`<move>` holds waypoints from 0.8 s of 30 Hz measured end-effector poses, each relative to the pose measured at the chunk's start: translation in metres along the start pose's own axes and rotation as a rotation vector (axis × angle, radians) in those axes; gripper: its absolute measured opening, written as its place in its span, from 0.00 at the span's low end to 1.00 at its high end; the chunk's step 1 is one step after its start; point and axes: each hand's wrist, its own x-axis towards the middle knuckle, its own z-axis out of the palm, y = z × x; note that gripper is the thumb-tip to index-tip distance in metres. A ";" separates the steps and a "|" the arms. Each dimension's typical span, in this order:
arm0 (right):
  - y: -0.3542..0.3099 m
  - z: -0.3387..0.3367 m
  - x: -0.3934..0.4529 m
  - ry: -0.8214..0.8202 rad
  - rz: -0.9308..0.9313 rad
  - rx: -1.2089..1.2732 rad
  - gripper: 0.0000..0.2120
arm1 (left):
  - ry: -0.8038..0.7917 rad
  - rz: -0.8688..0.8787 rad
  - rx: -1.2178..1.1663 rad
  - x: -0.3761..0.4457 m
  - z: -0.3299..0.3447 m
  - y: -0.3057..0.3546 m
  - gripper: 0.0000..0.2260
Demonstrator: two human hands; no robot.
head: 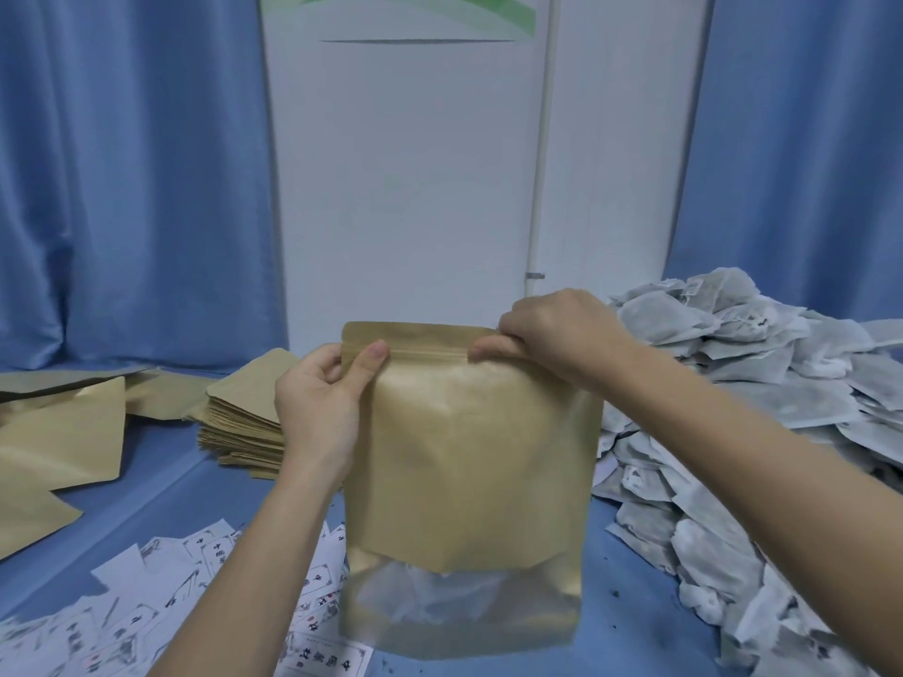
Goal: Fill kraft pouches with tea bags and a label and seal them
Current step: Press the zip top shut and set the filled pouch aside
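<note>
A person holds a filled kraft pouch (469, 481) upright over a blue table (630, 603), seen from a head-worn camera looking forward and down. The pouch stands in the middle of the view, between the two forearms, its base low near the table's front edge; whether the base touches the table cannot be told. It is tan paper, bulging at mid-height, with a flat top flap and a ridged zip strip (425, 355) running just below it. A frosted window (440, 608) across the lower part shows pale tea bags inside, blurred.

The left hand (320, 400) grips the pouch's upper left corner, thumb pressed flat on the front at the zip strip and fingers curled around the edge behind. The right hand (552, 334) pinches the top right end of the zip strip, thumb in front, knuckles bent over the flap.

To the right, a large heap of grey-white tea bags (762, 408) covers the table from the back to the front edge, just beside the pouch. To the left, behind the left hand, lies a neat stack of flat pouches (244, 417), with more loose flat pouches (53, 432) spread farther left. Printed white labels (137, 613) lie scattered at lower left, some reaching under the left forearm and the pouch.

Blue curtains (137, 188) hang on both sides of a white wall panel (405, 188) behind the table.
</note>
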 end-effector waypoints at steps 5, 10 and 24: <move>0.002 0.010 -0.012 0.250 -0.016 -0.042 0.24 | 0.001 0.019 0.034 -0.007 0.009 -0.004 0.07; -0.027 0.011 -0.008 0.301 -0.002 0.116 0.25 | -0.017 0.053 0.039 -0.011 0.015 -0.002 0.16; 0.031 -0.007 -0.013 -0.133 0.207 0.573 0.20 | 0.007 0.024 0.013 0.000 -0.011 -0.001 0.07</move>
